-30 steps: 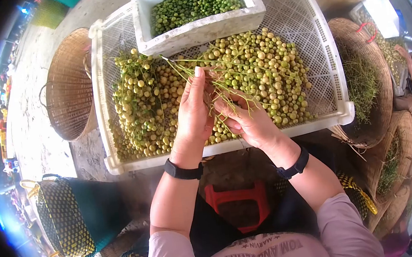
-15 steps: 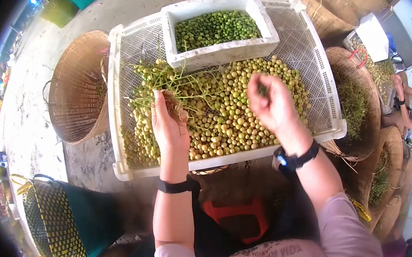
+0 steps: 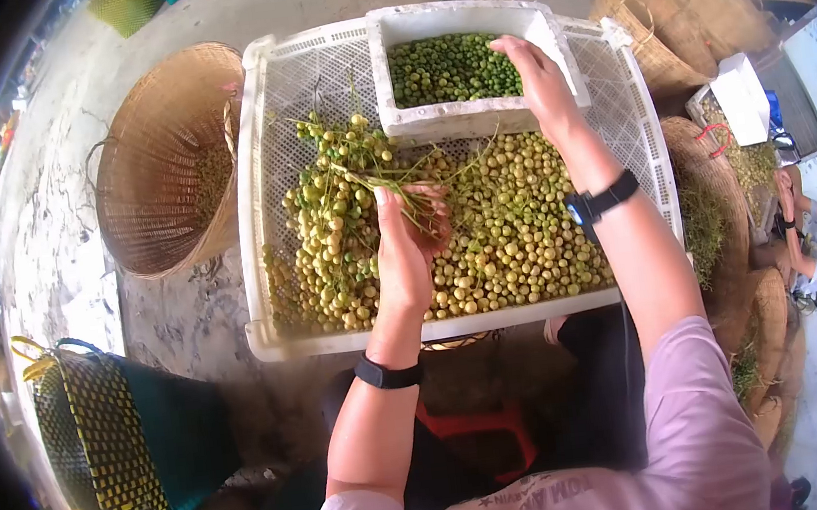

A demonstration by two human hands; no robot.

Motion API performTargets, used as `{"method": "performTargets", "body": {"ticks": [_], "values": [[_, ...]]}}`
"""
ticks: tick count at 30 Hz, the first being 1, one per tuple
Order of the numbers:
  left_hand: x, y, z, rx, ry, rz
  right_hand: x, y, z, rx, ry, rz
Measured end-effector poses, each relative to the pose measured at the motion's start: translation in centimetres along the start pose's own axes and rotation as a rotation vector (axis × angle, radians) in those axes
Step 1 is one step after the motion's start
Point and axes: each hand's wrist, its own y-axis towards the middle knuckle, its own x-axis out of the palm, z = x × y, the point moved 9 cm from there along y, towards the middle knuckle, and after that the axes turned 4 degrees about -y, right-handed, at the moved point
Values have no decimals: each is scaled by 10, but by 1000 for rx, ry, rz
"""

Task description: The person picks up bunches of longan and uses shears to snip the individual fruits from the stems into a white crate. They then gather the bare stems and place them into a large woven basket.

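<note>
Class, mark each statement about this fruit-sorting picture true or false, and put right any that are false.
1. The left hand grips a stemmed bunch of fruit. True.
2. The right hand also grips that bunch. False: it reaches over the white box.
3. The white box holds green fruit. True.
4. The white crate has no loose fruit in it. False: loose yellowish fruit covers much of its floor.
</note>
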Motion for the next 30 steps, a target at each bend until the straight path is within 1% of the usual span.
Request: {"method": "performTargets", "body": {"ticks": [1,3,5,7,8,9,10,11,13,14,15,16,17,18,19,20,21,22,23,24,25,26,27,28,29,30], "values": [[3,0,-3,-3,3,-9,3,-13,-14,-36,-63,-41],[11,0,-6,-5,7,-31,4,-29,-36,-144,-2,-76],[20,-5,-12,-16,44,-54,-8,-33,-43,-124,25,-52],[25,-9,-22,-20,60,-55,-28,-25,-34,-55,323,51],[29,-10,-27,-35,92,-88,-35,-28,-32,-33,282,18],[33,-11,-31,-52,124,-119,-44,-39,-43,-41,278,24],[34,-14,-34,-49,247,-136,-30,-60,-59,-17,97,-193],[36,-15,-40,-53,278,-152,-14,-88,-65,11,-86,-410],[45,-21,-46,-66,322,-200,-4,-141,-73,-184,-530,-479],[55,-27,-50,-84,286,-247,-5,-160,-71,-219,-637,-477],[66,-33,-55,-129,265,-349,-9,-175,-67,-252,-742,-474],[72,-38,-61,-120,321,-409,-17,-184,-50,-109,-566,-493],[77,-42,-68,-108,377,-461,-32,-190,-41,-54,-524,-424],[82,-49,-68,-105,384,-456,-47,-196,-33,2,-477,-360],[82,-51,-69,-103,411,-457,-65,-200,-36,-62,-519,-280],[78,-47,-65,15,617,-455,-86,-203,-28,-35,-572,-214],[73,-43,-61,129,821,-452,-116,-205,-11,-65,-641,-109],[70,-43,-40,262,906,-385,-144,-205,-11,-6,-685,-49],[61,-43,-14,400,948,-239,-183,-204,1,-36,-842,25],[49,-39,10,514,1069,-148,-223,-203,18,71,-888,114],[34,-38,35,671,1108,-32,-259,-206,25,29,-1091,183],[21,-40,61,790,1235,75,-292,-209,36,162,-1179,211],[-2,-32,77,733,1276,242,-309,-213,31,271,-1492,180],[-27,-23,90,735,1348,363,-327,-221,30,395,-1762,250],[-44,-21,104,720,1444,465,-331,-222,28,391,-1754,256],[-65,-19,114,597,1364,550,-332,-220,15,275,-1669,342]]}}
